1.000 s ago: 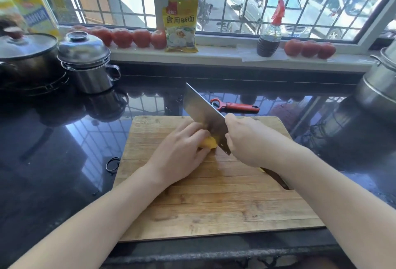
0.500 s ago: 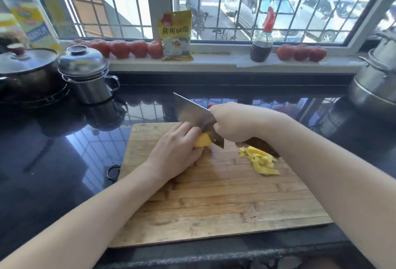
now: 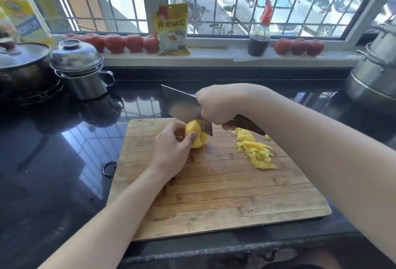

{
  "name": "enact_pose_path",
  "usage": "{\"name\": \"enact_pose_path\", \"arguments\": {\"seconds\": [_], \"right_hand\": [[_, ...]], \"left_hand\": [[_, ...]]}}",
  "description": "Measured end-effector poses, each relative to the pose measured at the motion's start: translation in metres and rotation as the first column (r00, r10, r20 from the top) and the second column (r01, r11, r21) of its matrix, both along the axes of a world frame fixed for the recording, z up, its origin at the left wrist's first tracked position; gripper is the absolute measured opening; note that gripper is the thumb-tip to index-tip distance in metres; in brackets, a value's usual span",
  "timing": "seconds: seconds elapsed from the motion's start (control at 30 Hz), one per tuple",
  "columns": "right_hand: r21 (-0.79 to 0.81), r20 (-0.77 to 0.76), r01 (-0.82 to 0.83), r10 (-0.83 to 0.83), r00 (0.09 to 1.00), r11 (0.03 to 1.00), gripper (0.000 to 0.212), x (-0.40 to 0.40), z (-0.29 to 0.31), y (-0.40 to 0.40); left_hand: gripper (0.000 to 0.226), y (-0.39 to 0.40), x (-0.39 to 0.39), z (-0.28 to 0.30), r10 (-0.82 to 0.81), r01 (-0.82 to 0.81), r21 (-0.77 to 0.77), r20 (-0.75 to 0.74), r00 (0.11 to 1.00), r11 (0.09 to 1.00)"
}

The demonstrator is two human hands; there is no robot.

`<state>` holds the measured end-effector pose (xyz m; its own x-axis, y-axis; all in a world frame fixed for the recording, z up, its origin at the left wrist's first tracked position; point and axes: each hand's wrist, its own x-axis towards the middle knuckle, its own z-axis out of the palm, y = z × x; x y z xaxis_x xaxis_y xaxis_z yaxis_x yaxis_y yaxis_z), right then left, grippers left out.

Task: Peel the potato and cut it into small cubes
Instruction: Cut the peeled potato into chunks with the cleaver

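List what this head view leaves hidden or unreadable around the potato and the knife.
- Potato: left side hidden by the left hand.
- Cleaver: handle mostly covered by the right hand.
- Oil bottle: cut off by the frame, label blurred.
- Right steel pot: cut off by the edge.

The right hand (image 3: 216, 105) covers the cleaver (image 3: 182, 105) handle's front; the left hand (image 3: 171, 150) hides part of the potato (image 3: 196, 134). The steel pot (image 3: 377, 71) is cropped at the right edge.

I am curling my left hand (image 3: 171, 150) around the potato (image 3: 196, 133); my right hand (image 3: 218, 105) is gripping the cleaver (image 3: 182, 105), forearms converging.
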<state>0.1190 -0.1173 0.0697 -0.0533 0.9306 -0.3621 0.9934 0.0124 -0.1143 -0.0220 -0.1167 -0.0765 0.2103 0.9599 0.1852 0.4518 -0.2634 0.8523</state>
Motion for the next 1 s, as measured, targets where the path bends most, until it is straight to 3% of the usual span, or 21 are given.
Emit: {"name": "enact_pose_path", "arguments": {"seconds": [0.23,0.4,0.53,0.67,0.77,1.0], "right_hand": [[0.124,0.01,-0.014,0.013,1.0,0.992,0.015,-0.001,-0.02,-0.013],[0.262,0.007,-0.019,0.018,1.0,0.965,0.025,-0.001,-0.039,-0.024],[0.254,-0.011,0.013,-0.01,1.0,0.967,0.02,0.001,-0.037,-0.03],[0.221,0.121,-0.068,0.042,0.992,0.973,0.039,0.002,-0.027,-0.04],[0.218,0.163,-0.123,0.088,0.983,0.968,0.041,0.0,-0.023,-0.043],[0.176,0.037,0.077,-0.085,0.996,0.981,0.022,0.022,-0.029,-0.043]], "left_hand": [[0.008,-0.001,0.002,0.001,0.078,-0.075,-0.055,0.056,0.995,0.996],[0.012,0.0,-0.002,-0.001,0.045,-0.043,-0.041,0.047,0.998,0.998],[0.016,-0.003,0.001,0.001,0.028,-0.028,0.055,-0.003,1.0,0.998],[0.023,-0.007,0.006,0.005,0.036,-0.011,0.145,-0.169,0.985,0.989],[0.024,-0.01,0.009,0.006,0.064,-0.024,0.175,-0.232,0.971,0.984],[0.028,-0.017,0.015,-0.004,0.005,0.034,0.167,-0.229,0.973,0.985]]}}
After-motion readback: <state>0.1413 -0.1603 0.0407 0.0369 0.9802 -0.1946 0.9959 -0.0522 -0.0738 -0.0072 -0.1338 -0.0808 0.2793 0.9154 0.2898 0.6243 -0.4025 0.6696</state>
